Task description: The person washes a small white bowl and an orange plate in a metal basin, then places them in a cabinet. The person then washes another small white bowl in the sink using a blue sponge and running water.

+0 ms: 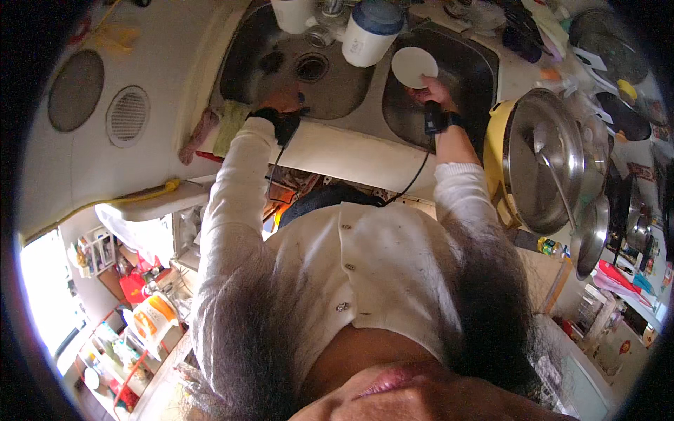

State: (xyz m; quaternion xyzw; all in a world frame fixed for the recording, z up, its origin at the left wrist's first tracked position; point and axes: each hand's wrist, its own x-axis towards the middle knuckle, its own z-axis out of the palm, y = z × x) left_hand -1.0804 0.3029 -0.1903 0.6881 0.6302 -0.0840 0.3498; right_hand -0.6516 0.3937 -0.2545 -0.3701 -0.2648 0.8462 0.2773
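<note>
My right hand (434,92) grips a small round white plate (413,65) by its near edge, over the right basin (467,77) of a double metal sink. Over the near side of the left basin (344,91) is my left hand (282,99). It is dark and blurred there, so its fingers do not show clearly. Beyond that hand, dark patches lie on the basin floor beside the drain (312,67). Each wrist wears a black strapped device with a cable.
A white container with a blue lid (372,31) stands on the divider at the back, near another white container (293,15). Right of the sink sits a large yellow-sided metal pot (497,151) with a ladle (558,186). A green cloth (228,126) hangs at the left front edge.
</note>
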